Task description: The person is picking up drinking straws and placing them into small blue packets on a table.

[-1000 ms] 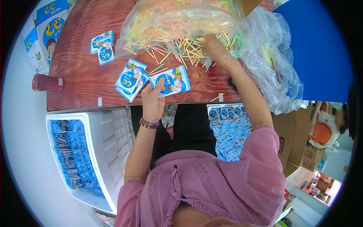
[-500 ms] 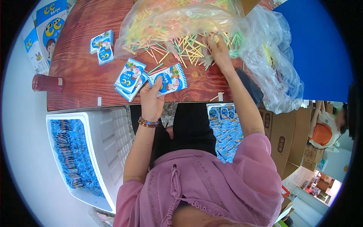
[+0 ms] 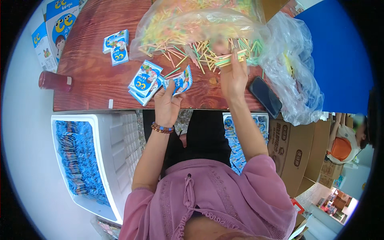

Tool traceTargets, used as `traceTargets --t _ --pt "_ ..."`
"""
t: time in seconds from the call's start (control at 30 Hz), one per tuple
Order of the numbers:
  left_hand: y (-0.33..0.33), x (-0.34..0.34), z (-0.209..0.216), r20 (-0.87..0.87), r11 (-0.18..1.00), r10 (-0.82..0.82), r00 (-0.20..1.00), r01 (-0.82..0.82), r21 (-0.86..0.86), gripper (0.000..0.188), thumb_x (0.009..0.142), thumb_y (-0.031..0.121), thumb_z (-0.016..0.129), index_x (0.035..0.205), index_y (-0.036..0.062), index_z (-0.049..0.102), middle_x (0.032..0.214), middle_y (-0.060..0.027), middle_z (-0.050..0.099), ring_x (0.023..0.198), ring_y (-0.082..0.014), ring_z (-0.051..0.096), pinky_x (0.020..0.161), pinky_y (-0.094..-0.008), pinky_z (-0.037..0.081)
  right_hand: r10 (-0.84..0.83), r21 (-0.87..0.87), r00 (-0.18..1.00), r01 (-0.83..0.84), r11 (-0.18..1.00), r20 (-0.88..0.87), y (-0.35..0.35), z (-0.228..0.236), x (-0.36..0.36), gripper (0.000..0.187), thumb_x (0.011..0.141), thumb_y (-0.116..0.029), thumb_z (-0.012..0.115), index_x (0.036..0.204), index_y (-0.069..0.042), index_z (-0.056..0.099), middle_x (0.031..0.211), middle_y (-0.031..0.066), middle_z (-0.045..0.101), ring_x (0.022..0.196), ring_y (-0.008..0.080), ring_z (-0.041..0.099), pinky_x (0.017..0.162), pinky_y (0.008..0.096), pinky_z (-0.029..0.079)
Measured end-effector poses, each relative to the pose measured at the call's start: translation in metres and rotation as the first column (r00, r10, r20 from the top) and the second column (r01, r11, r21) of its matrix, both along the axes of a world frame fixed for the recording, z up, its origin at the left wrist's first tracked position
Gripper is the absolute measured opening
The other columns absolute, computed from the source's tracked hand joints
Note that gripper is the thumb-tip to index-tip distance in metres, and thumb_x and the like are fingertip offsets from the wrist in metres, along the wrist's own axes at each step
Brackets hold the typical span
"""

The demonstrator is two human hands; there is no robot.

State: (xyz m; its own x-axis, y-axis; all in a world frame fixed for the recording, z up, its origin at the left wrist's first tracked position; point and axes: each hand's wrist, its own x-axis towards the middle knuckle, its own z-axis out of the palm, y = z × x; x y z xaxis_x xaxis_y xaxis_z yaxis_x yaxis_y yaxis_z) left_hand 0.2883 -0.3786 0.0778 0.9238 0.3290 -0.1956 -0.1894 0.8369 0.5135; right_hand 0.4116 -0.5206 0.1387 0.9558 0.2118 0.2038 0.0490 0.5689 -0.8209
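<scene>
My left hand [image 3: 169, 106] is closed on a blue-and-white packet [image 3: 183, 83], thumb on top. The packet is bent, with its upper corner pointing up. Just left of it lies a small stack of similar packets [image 3: 143, 85], close to my left fingers. My right hand [image 3: 235, 78] is closed around a small bundle of thin pastel sticks [image 3: 229, 60], yellow, green and pink, lying crosswise in its fingers. Beyond it, a large clear plastic bag [image 3: 176, 24] holds a heap of the same sticks, some spilling onto the red wooden table [image 3: 92, 86].
Two more packets [image 3: 119, 56] lie at the table's left. Also on the table are a dark red cup [image 3: 56, 81], a black phone [image 3: 266, 97] and a crumpled clear bag [image 3: 300, 76]. Below stand a white foam box [image 3: 96, 136] of packets and a cardboard box [image 3: 296, 148]. Another person [image 3: 344, 142] is far right.
My right hand has drawn back from the stick heap, turned, and now holds a bundle of sticks. The packet in my left hand has bent and tilted upright.
</scene>
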Motion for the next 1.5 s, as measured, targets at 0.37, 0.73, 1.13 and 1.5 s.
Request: traceTargets --t 0.37,0.73,1.13,1.5 --pt "-0.012 0.001 0.009 -0.094 0.981 0.191 0.977 -0.187 0.048 0.010 0.092 0.008 0.059 0.097 0.0021 0.064 0.095 -0.0036 0.067 0.085 -0.0098 0.062 0.075 -0.0280 0.052 0.013 -0.283 0.971 0.057 0.957 0.237 0.015 0.015 -0.039 0.019 0.099 -0.017 0.042 0.106 0.000 0.046 0.097 0.0128 0.061 0.093 0.0212 0.059 0.084 0.0329 0.045" --pt "-0.027 0.004 0.007 -0.094 0.925 0.269 0.959 -0.229 0.304 0.009 0.087 0.006 0.065 0.092 -0.0015 0.067 0.087 -0.0023 0.066 0.075 -0.0046 0.058 0.069 -0.0202 0.046 0.296 -0.810 0.847 0.235 0.538 0.442 -0.003 -0.018 -0.027 0.010 0.093 -0.008 0.055 0.096 -0.001 0.049 0.078 0.0123 0.059 0.072 0.0175 0.058 0.064 0.0328 0.046" --pt "-0.015 0.002 0.014 -0.091 0.983 0.155 0.984 -0.144 0.115 0.016 0.093 0.016 0.059 0.091 0.0008 0.065 0.090 -0.0050 0.067 0.078 -0.0097 0.062 0.066 -0.0245 0.050 0.068 -0.333 0.995 -0.091 0.938 -0.079 0.001 -0.009 -0.028 0.015 0.099 -0.019 0.046 0.099 -0.004 0.047 0.088 0.0068 0.061 0.082 0.0148 0.057 0.076 0.0285 0.044" --pt "-0.011 -0.001 0.014 -0.012 0.994 0.102 0.995 -0.101 0.039 0.025 0.098 0.024 0.050 0.103 0.0026 0.062 0.103 -0.0068 0.066 0.093 -0.0171 0.065 0.081 -0.0332 0.054 0.004 0.113 0.990 -0.021 0.993 0.142 0.043 0.008 -0.046 0.013 0.100 -0.016 0.038 0.103 -0.006 0.043 0.108 0.0224 0.060 0.116 0.0338 0.053 0.103 0.0469 0.036"
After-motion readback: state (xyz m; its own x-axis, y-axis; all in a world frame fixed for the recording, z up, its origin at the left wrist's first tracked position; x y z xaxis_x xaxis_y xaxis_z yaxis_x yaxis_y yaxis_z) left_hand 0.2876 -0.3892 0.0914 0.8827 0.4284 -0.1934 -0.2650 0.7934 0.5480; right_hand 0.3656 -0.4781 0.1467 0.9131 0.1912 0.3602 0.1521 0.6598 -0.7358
